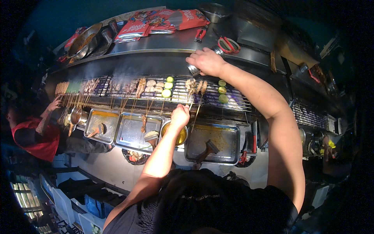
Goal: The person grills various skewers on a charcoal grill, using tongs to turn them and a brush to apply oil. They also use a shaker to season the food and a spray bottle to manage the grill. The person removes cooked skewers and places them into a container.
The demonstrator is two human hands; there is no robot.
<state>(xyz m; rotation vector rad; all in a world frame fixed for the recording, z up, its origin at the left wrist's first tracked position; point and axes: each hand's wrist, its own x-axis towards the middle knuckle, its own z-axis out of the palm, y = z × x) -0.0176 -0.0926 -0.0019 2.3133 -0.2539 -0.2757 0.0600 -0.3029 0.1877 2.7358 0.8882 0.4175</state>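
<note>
My right hand [208,62] grips a metal seasoning shaker [193,70], tilted with its lower end over the charcoal grill [182,98]. Just below it lies a skewer of pale, ragged food [190,85] on the grate. The fingers of my left hand [180,116] are closed on that skewer's wooden stick [192,102]. Beside it rest skewered shrimp-like pieces [202,87]. Green vegetable rounds on skewers lie both left [168,87] and right [222,91]. Under my left wrist is a metal bowl of yellow liquid [182,136], partly hidden by my forearm.
Metal trays [225,137] with basting brushes [209,149] line the grill's near side. On the shelf above are red packets [187,20], red-handled scissors [229,44] and a large pan [84,41]. At the left, a person in red [36,136] reaches to more skewers [90,85].
</note>
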